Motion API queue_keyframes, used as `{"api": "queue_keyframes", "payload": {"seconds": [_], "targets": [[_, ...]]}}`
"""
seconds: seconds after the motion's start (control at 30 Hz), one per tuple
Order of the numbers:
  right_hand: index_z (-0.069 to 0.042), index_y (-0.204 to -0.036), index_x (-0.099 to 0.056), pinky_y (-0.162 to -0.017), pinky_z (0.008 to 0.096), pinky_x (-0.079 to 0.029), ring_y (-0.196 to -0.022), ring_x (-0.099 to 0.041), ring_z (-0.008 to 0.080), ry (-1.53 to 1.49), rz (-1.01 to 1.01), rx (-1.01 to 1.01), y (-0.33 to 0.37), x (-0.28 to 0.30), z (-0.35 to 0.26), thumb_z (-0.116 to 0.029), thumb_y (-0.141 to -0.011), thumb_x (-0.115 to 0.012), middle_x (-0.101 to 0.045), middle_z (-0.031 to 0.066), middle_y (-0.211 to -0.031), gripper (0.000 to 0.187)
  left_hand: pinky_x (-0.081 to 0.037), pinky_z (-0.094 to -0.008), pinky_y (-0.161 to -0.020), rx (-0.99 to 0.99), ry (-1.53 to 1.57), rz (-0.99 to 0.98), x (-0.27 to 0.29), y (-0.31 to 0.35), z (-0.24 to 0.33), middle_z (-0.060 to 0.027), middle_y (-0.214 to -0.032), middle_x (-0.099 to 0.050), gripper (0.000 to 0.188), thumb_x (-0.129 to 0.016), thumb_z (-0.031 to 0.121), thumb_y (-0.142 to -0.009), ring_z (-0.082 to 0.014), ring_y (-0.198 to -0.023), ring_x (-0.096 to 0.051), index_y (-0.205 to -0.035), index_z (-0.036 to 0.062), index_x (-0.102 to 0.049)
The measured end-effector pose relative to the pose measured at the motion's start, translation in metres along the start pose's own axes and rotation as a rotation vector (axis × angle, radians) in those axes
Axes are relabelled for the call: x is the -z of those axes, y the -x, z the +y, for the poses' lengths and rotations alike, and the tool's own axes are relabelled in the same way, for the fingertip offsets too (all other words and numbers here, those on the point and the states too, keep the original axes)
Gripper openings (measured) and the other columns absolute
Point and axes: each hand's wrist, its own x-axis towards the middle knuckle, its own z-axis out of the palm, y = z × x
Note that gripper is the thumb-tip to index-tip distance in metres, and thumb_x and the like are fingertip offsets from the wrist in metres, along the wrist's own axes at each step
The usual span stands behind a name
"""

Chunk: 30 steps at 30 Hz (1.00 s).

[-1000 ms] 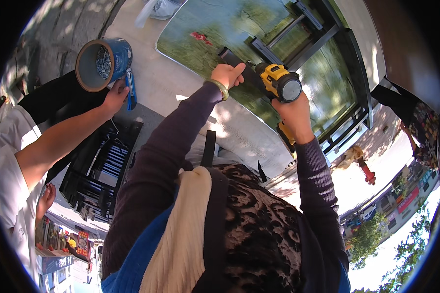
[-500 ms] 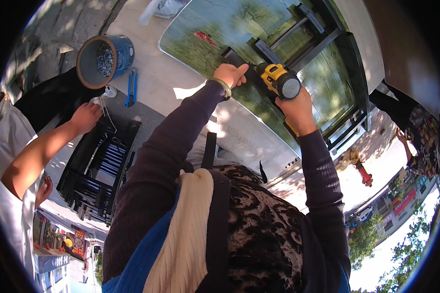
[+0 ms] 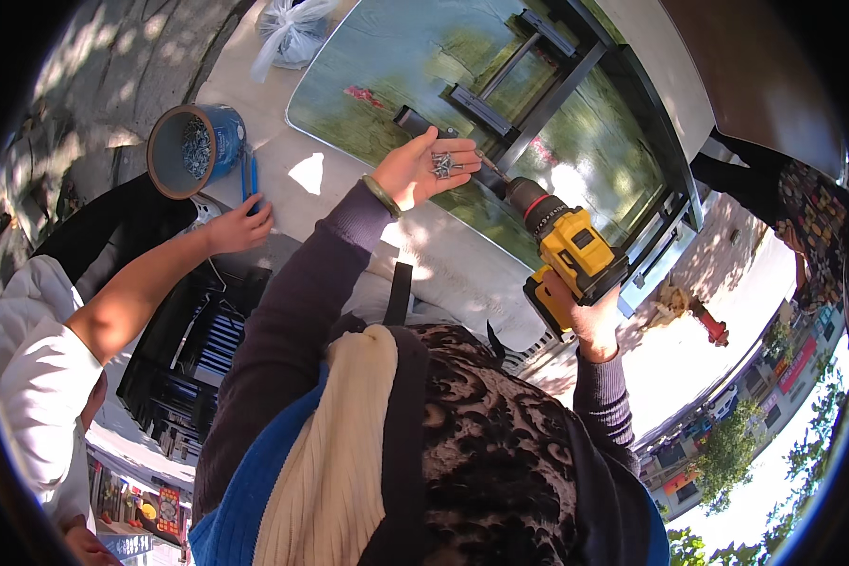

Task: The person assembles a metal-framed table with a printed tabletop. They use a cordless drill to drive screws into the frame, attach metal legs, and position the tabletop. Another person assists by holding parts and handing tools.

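Note:
My left hand [image 3: 407, 173] is turned palm up over the near edge of a glossy painted-looking panel [image 3: 368, 61], its fingers stretched out. Several small silver screws [image 3: 442, 165] rest on those fingers. My right hand [image 3: 590, 319] grips a yellow and black cordless drill [image 3: 575, 245] by its handle. The drill's bit points up and left, its tip close to my left fingertips. Beneath my left hand a black metal bar [image 3: 424, 123] lies on the panel, partly hidden by the hand. Black rails [image 3: 481, 108] and a black frame [image 3: 561, 90] lie farther right on the panel.
To the left, a co-worker's hand [image 3: 241, 228] holds a blue-handled tool [image 3: 249, 174]. A blue bucket [image 3: 226, 141] of small metal parts stands beside it. A tied plastic bag [image 3: 292, 33] lies at the far edge, black metal frames [image 3: 198, 344] below left. Another person [image 3: 811, 226] stands right.
My left hand has turned from gripping the black bar to palm up, showing screws. The drill has swung back toward me and right, away from the bar. The co-worker's hand has reached the blue-handled tool.

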Motion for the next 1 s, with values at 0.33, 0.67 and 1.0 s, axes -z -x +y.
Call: {"api": "queue_keyframes", "payload": {"seconds": [0.33,0.67,1.0], "targets": [[0.000,-0.109,-0.059,-0.077,0.0282,-0.051,-0.086,-0.063,0.0138,-0.240,0.008,-0.200,0.029,0.003,0.007,0.003,-0.070,-0.070,-0.066,0.0065,-0.099,0.041,-0.042,-0.0385,-0.103,0.086,-0.034,-0.162,-0.035,0.004,-0.008,-0.0262,-0.131,-0.046,0.058,-0.029,0.037,-0.101,-0.0328,-0.121,-0.049,-0.132,-0.0103,-0.038],[-0.001,-0.111,-0.058,-0.080,0.0291,-0.051,-0.089,-0.062,0.0145,-0.249,0.059,-0.231,0.050,0.008,0.020,0.003,-0.070,-0.073,-0.065,0.0068,-0.101,0.044,-0.054,-0.0285,-0.081,0.026,-0.175,-0.071,-0.014,-0.004,-0.030,-0.0119,-0.103,-0.062,0.030,-0.050,0.017,-0.096,-0.0173,-0.092,-0.063,-0.118,-0.0022,-0.055],[-0.001,-0.113,-0.058,-0.081,0.0298,-0.051,-0.091,-0.062,0.0146,-0.286,0.031,-0.273,0.053,0.008,0.020,0.002,-0.070,-0.072,-0.065,0.0063,-0.103,0.046,-0.052,-0.0242,-0.076,-0.023,-0.369,-0.049,-0.011,-0.003,-0.024,-0.0047,-0.090,-0.063,0.020,-0.061,0.008,-0.090,-0.0110,-0.080,-0.061,-0.108,0.0005,-0.061]]}}
